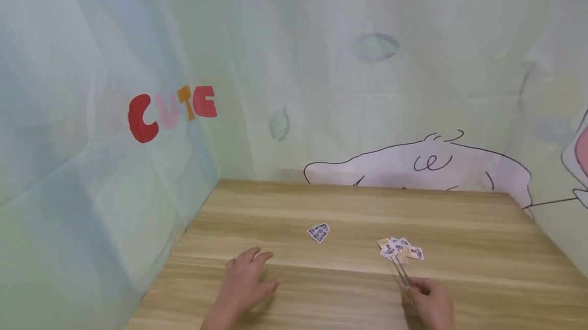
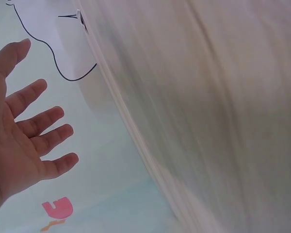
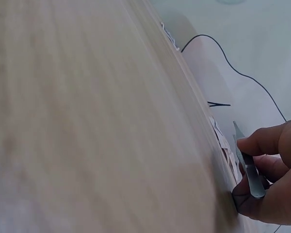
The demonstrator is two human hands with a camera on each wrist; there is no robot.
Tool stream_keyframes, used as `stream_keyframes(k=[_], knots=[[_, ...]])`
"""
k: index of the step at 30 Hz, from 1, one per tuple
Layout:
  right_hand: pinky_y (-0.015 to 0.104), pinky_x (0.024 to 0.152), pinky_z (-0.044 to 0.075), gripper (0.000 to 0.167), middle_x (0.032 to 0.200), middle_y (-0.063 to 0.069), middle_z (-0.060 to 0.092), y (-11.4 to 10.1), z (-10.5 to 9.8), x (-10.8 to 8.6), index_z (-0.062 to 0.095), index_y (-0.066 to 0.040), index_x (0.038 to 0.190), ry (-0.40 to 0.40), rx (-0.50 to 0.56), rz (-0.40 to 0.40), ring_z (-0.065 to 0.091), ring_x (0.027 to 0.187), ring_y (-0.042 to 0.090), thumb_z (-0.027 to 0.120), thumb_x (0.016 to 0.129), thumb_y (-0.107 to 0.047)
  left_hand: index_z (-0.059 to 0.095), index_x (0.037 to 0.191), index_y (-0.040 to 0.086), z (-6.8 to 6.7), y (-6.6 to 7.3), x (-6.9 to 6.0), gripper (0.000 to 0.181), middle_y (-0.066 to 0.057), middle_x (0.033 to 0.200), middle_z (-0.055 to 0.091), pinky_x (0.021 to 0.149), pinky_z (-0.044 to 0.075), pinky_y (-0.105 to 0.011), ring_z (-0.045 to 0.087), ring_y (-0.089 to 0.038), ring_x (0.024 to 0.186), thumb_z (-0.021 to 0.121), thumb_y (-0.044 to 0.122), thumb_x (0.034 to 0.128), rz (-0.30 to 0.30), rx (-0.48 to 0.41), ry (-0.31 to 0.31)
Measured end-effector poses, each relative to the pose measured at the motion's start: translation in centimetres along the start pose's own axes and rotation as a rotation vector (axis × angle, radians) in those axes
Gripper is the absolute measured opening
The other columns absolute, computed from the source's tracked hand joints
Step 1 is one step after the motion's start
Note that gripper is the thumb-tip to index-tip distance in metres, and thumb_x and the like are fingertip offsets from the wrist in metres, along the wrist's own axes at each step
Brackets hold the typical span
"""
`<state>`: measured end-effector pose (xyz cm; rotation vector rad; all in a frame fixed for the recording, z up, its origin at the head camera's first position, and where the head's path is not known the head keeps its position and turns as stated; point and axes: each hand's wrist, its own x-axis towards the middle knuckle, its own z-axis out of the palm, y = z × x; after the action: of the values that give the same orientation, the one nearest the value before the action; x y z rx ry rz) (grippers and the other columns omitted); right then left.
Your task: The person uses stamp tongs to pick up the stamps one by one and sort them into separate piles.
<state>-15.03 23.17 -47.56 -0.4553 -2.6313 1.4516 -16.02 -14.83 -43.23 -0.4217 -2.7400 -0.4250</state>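
Note:
My right hand [image 1: 431, 299] pinches a pair of metal tweezers [image 1: 403, 275] between thumb and fingers. The tweezer tips point away from me, at the near edge of a loose pile of small printed paper pieces [image 1: 389, 248] that look like stamps. Whether the tips grip a piece cannot be made out. In the right wrist view the tweezers [image 3: 252, 177] sit between thumb and fingers, close to the tabletop. My left hand [image 1: 243, 281] hovers over the table with fingers spread, holding nothing; the left wrist view shows its palm [image 2: 14, 150]. Beyond it lies a smaller overlapping group of purple-grey stamp-like pieces [image 1: 319, 233].
The wood-grain table [image 1: 285, 202] reaches back to a pale green printed curtain [image 1: 303, 74] with coloured letters and a cartoon drawing. More curtain [image 1: 92, 192] hangs along the table's left side.

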Motion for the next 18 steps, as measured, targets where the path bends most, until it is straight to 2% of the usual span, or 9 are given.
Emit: stream_keyframes(k=[10,18], knots=[[0.031,0.062,0.041,0.025,0.082,0.013,0.066,0.9,-1.7,-0.4,0.067,0.007,0.098,0.06,-0.034,0.042,0.056,0.076,0.025,0.067,0.077,-0.008,0.064,0.11,0.01,-0.2,-1.1,-0.2,0.05,-0.019,0.115,0.057,0.081,0.042,-0.059,0.052,-0.034,0.108,0.076,0.038,0.0711,-0.004,-0.002,-0.002],[0.034,0.064,0.041,0.026,0.083,0.014,0.066,0.8,-1.8,-0.2,0.066,0.007,0.095,0.028,0.008,0.076,0.057,0.08,0.029,0.07,0.074,-0.008,0.063,0.113,0.008,-1.2,-1.5,-0.3,0.049,-0.02,0.117,0.056,0.083,0.041,-0.059,0.052,-0.037,0.108,0.075,0.034,0.0729,-0.032,-0.052,-0.034]])
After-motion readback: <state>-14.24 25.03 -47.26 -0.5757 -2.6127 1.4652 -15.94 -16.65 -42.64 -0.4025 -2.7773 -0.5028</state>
